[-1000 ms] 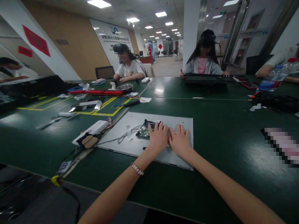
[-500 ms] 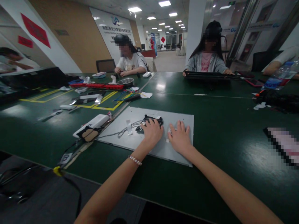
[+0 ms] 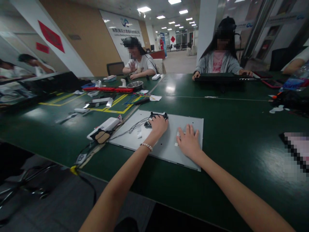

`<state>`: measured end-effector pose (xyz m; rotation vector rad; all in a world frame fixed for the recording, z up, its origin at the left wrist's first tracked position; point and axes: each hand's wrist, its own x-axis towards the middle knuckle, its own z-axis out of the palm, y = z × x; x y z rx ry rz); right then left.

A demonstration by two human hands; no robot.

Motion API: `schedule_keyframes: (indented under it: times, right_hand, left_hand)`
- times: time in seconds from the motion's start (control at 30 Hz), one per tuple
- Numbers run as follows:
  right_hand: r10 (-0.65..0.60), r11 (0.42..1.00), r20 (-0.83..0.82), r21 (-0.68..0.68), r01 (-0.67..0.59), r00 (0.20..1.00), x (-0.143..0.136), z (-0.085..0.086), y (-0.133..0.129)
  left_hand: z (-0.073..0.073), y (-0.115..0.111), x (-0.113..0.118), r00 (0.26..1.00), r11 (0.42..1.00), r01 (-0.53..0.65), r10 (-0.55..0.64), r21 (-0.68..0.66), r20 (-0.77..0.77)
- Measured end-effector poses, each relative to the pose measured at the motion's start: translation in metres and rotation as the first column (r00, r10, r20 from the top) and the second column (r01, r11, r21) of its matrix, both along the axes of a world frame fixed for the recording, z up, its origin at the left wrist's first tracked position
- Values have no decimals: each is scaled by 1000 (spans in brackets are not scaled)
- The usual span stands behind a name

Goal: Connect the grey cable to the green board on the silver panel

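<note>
A flat light-grey panel (image 3: 166, 146) lies on the green table. My left hand (image 3: 159, 125) rests over a black part (image 3: 147, 123) near the panel's back edge, its fingers bent around the part's right side. Thin grey cables (image 3: 131, 128) run from that part to the left, past a strip of clear tape (image 3: 139, 132). My right hand (image 3: 189, 140) lies spread on the right half of the panel, partly covering a small pale piece (image 3: 176, 144) beside it.
Left of the panel sits a white box (image 3: 106, 126) with a dark strap. A red strip (image 3: 108, 90), a metal bowl (image 3: 135, 84) and wires are farther back. Two people sit across the table, one behind a black panel (image 3: 222, 79). A phone lies at the right.
My left hand and the black part have moved slightly toward the back of the panel. My right hand stays spread in place. The view has turned a little to the left.
</note>
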<state>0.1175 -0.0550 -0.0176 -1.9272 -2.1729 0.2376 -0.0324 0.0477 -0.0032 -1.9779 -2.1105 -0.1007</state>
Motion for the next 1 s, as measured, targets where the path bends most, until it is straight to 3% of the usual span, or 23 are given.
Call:
schedule_keyframes:
  times: [0.2,0.37,0.5,0.63,0.7,0.8,1.0]
  right_hand:
    - [0,1000,-4,6,0,1000,0,-3,1]
    - [8,1000,-9,13,-8,1000,1,-1,1]
    - [19,1000,-10,-5,-19,1000,3,1,1]
    - [15,1000,-10,6,-15,1000,2,0,0]
    - [9,1000,-7,19,-9,1000,2,-2,0]
    - [12,1000,-7,17,-12,1000,2,-3,0]
    - [17,1000,-9,-7,-17,1000,3,1,1]
  left_hand:
    - [1,15,-6,999,1000,-16,16,1,45]
    - [12,10,-15,997,998,56,-54,-38,62]
    - [31,-6,-53,987,988,154,-155,33,32]
    - [43,-29,-112,967,961,252,-246,-116,62]
    - [42,-43,-135,943,926,332,-326,-181,66]
    - [35,-62,-151,917,889,398,-396,-225,58]
    - [26,-72,-153,953,929,289,-303,-230,-24]
